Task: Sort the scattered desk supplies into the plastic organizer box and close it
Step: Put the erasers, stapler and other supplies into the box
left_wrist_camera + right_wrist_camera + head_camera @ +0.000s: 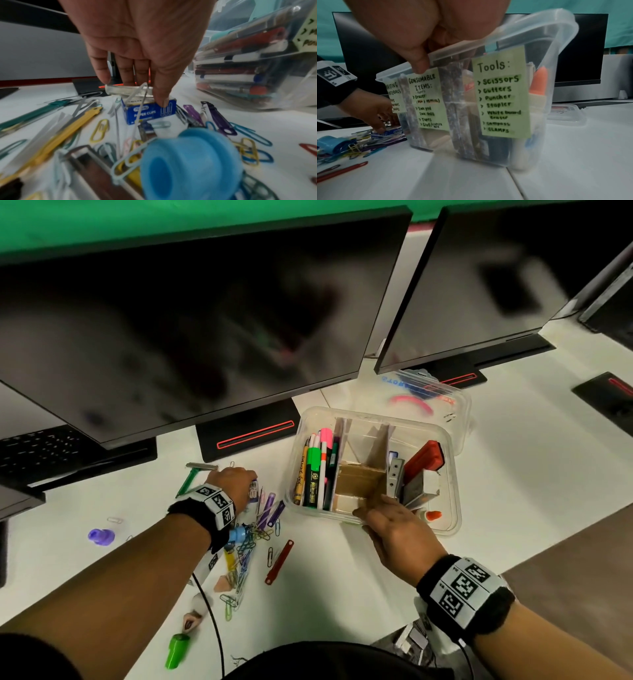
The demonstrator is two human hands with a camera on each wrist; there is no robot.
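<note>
The clear plastic organizer box (pixel 452 474) stands open on the white desk, split by cardboard dividers. Pens and markers (pixel 317 470) fill its left compartment, and a red eraser and metal tools sit in the right one. Green labels (pixel 501 97) on its front wall name the compartments. My right hand (pixel 376 508) grips the box's near rim, with the thumb (pixel 419 63) outside. My left hand (pixel 251 482) reaches into the scattered pile and pinches a small blue paper clip box (pixel 149 113) between thumb and fingers. Coloured paper clips (pixel 245 546) lie all around it.
The clear lid (pixel 457 402) lies behind the box. Two dark monitors on stands (pixel 246 433) crowd the back, and a keyboard (pixel 41 450) sits at the far left. A blue spool (pixel 238 534), red fastener strip (pixel 279 562), purple piece (pixel 101 536) and green cap (pixel 177 650) lie loose.
</note>
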